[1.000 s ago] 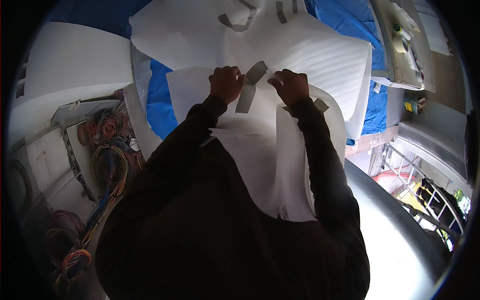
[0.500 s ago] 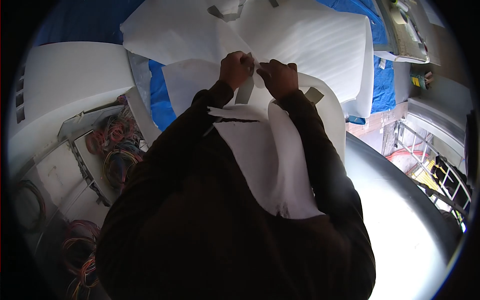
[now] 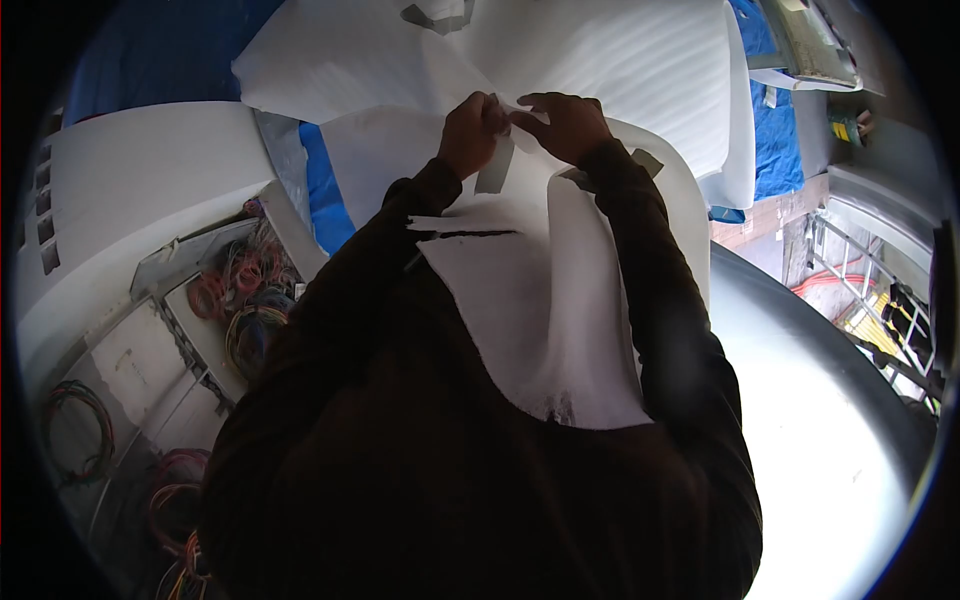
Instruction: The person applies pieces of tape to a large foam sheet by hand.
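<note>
White sheet material [image 3: 620,80] spreads across the top centre, with grey tape pieces [image 3: 438,18] on it. My left hand [image 3: 474,133] is closed at the sheet's edge, fingers pinched on the white sheet. Close on its right, my right hand [image 3: 565,126] pinches the same edge between thumb and fingers. A grey tape strip [image 3: 495,168] hangs just below my left hand. Another tape piece [image 3: 647,162] lies beside my right wrist. Below the hands, a torn, curled white piece [image 3: 500,300] rests against my dark clothing.
Bundles of coloured wires [image 3: 245,290] lie in an open compartment on the left, with a coiled cable [image 3: 78,430] further out. Blue sheeting [image 3: 170,50] is at the upper left. A bright curved surface [image 3: 790,420] and a metal frame [image 3: 870,290] are at the right.
The view has shifted slightly. My right hand has its fingers more stretched over the sheet's edge, and the hanging tape strip shows more fully.
</note>
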Available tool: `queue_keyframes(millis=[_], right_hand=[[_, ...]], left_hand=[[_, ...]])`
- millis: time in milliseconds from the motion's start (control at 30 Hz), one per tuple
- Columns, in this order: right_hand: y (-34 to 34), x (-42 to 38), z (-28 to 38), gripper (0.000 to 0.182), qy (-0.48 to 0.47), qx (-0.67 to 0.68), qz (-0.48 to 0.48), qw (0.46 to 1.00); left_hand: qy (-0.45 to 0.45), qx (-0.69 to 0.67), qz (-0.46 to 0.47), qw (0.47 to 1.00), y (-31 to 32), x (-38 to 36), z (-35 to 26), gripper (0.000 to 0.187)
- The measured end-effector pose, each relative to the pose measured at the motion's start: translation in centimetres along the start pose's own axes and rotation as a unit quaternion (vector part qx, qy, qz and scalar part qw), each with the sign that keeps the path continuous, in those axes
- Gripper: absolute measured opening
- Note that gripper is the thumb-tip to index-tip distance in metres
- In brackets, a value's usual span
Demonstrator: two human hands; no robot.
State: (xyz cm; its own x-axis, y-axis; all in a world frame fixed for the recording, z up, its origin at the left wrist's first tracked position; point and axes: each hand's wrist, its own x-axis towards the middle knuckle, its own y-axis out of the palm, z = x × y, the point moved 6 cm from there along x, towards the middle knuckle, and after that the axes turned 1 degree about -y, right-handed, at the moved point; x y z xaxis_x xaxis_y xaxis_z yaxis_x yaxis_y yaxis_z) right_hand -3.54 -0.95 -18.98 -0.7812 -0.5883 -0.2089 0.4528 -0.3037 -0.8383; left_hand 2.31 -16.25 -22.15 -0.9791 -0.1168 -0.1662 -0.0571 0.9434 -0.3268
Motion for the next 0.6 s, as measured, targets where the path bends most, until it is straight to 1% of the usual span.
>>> queue_keyframes(millis=[33,67,100,167,200,267,300,333,367,433,467,500,600], right_hand=[[-0.1,0.5,0.7,0.033,-0.020,0.030,-0.028,0.999],[-0.1,1.1,1.4,0.032,-0.061,0.008,-0.017,0.998],[-0.3,1.5,1.5,0.032,-0.060,0.009,-0.018,0.998],[0.2,2.3,1.8,0.027,-0.050,-0.040,0.055,0.996],[0.5,2.5,1.8,0.027,-0.052,-0.038,0.056,0.996],[0.6,2.4,1.6,0.024,-0.036,0.003,0.000,0.999],[1.3,2.4,1.6,0.024,-0.037,0.008,0.007,0.999],[1.4,2.6,1.2,0.025,-0.009,0.015,0.008,1.000],[1.5,2.7,0.9,0.026,0.018,0.020,0.008,1.000],[2.3,2.4,0.9,0.026,0.020,0.035,0.014,0.999],[2.3,2.5,1.0,0.026,0.032,0.033,0.010,0.999],[2.3,2.5,1.0,0.026,0.046,0.029,0.005,0.999],[2.9,2.5,0.8,0.026,0.052,0.024,-0.010,0.998]], left_hand=[[-0.001,0.000,0.001,1.000,0.0,-0.2,0.2,0.027],[0.002,-0.029,-0.001,1.000,0.1,-0.3,0.2,0.026],[0.004,-0.058,-0.003,0.998,0.3,-0.5,0.2,0.026],[-0.004,-0.074,-0.001,0.997,0.5,-0.7,1.1,0.024],[-0.014,-0.090,-0.002,0.996,0.3,-0.7,1.8,0.023],[-0.028,-0.103,-0.013,0.994,0.1,-0.9,1.8,0.021],[-0.038,-0.117,-0.023,0.992,0.1,-1.0,1.9,0.020],[-0.046,-0.117,-0.025,0.992,0.2,-1.0,2.1,0.020],[-0.023,-0.083,-0.019,0.996,0.4,-0.9,2.0,0.022],[-0.013,-0.048,-0.018,0.999,1.0,-1.2,2.1,0.024],[-0.088,-0.196,-0.037,0.976,1.1,-1.1,2.8,0.024],[-0.159,-0.339,-0.057,0.926,1.5,-1.4,3.3,0.024],[-0.163,-0.373,-0.081,0.910,1.6,-1.5,3.6,0.025]])
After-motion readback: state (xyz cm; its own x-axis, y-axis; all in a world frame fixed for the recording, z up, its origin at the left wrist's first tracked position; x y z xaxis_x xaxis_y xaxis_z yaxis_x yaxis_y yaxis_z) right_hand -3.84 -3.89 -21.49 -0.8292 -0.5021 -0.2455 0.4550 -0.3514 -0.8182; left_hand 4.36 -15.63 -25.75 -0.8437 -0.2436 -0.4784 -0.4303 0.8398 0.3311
